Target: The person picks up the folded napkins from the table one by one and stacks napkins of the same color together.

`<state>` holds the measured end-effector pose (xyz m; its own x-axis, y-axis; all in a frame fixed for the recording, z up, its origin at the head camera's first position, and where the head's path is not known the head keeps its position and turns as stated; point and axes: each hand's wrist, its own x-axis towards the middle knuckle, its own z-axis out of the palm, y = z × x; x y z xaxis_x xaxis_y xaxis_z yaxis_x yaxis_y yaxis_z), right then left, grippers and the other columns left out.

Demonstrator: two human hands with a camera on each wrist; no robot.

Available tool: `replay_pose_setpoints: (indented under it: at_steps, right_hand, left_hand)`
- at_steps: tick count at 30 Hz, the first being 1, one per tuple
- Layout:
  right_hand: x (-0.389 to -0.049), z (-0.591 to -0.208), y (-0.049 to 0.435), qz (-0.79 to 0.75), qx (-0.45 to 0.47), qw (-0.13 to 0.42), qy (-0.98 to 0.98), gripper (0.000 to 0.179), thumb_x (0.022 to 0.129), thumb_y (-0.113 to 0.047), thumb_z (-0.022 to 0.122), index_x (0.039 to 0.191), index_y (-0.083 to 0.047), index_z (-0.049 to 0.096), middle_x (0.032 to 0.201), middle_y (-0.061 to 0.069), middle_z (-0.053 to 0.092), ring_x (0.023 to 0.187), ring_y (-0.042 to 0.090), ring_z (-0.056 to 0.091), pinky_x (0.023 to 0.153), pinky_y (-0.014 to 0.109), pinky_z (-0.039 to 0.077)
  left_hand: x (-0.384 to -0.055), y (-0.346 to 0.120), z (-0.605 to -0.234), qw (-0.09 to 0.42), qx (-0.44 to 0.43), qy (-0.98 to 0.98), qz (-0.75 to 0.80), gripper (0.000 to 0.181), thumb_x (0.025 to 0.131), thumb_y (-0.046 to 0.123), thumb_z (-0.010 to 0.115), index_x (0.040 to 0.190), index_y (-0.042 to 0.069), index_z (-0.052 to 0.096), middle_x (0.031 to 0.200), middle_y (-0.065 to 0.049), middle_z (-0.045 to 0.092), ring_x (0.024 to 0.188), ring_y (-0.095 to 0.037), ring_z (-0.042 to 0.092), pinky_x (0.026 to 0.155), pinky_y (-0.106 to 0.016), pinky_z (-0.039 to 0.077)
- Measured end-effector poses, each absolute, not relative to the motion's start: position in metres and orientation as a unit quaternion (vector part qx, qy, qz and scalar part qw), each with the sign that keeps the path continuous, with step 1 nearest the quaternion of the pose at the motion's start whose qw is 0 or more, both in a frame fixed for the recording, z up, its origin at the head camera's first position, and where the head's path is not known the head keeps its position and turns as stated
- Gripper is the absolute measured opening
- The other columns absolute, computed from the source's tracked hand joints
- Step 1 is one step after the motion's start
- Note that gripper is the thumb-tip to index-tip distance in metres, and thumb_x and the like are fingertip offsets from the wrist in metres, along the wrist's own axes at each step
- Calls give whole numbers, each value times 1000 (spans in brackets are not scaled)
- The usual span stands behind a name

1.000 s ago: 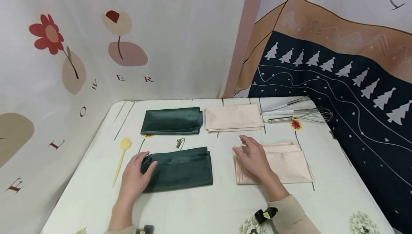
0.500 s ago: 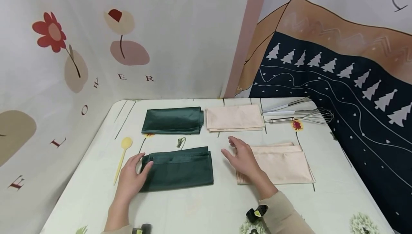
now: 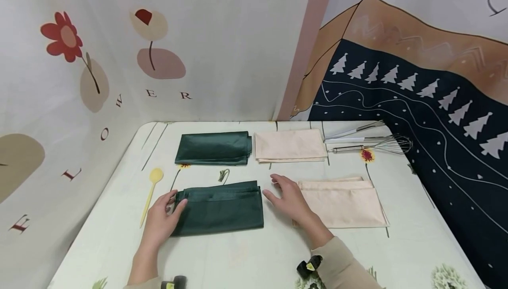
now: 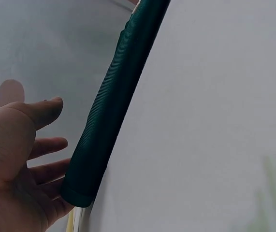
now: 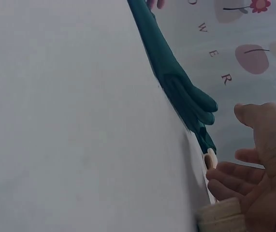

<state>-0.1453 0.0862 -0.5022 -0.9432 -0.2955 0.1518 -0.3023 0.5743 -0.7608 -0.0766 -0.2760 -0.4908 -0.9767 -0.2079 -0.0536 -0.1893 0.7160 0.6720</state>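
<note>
A folded dark green cloth [image 3: 220, 212] lies at the front of the table, its near folded edge also in the left wrist view. My left hand [image 3: 160, 218] is at its left end, thumb apart from the other fingers, which are right at the edge. In the right wrist view, the green cloth's layered right end [image 5: 191, 101] faces the spread fingers of my right hand [image 5: 261, 169]. That hand hovers between the green cloth and a folded pale pink cloth [image 3: 341, 205], overlapping the pink one's left edge in the head view. Neither hand grips anything.
Behind lie a second folded green cloth [image 3: 212, 148] and a second pink cloth [image 3: 289, 146]. Several whisks [image 3: 369, 143] lie at the back right. A yellow spoon [image 3: 150, 192] is left of my left hand. Printed curtains hang along the table's back.
My right hand has moved left from over the front pink cloth toward the front green cloth's right end. My left hand has shifted slightly left, off the green cloth's top.
</note>
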Motion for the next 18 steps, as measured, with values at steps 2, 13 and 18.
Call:
replay_pose_setpoints:
  at_steps: [2, 13, 18]
  right_hand:
    - [-144, -502, 83, 447, 172, -11, -878, 54, 96, -30, 72, 138, 1, 57, 122, 15, 66, 110, 27, 67, 95, 42, 54]
    - [-142, -509, 75, 491, 190, -38, -849, 39, 94, -5, 72, 128, 9, 61, 110, 16, 67, 100, 26, 69, 86, 29, 57]
    - [-142, -509, 74, 509, 193, -51, -838, 37, 94, -5, 72, 126, 10, 62, 110, 18, 68, 98, 28, 69, 85, 28, 58]
  left_hand:
    - [-77, -277, -492, 11, 106, -927, -360, 63, 100, 33, 65, 149, -2, 43, 146, -28, 46, 128, -45, 51, 103, -56, 47]
    - [-77, -280, -501, 40, 88, -932, -348, 61, 88, 9, 79, 140, -7, 52, 122, -28, 60, 100, -38, 65, 89, -51, 54]
    - [-77, -281, -502, 45, 100, -931, -349, 61, 87, 9, 81, 139, -7, 54, 120, -27, 62, 98, -36, 66, 87, -49, 55]
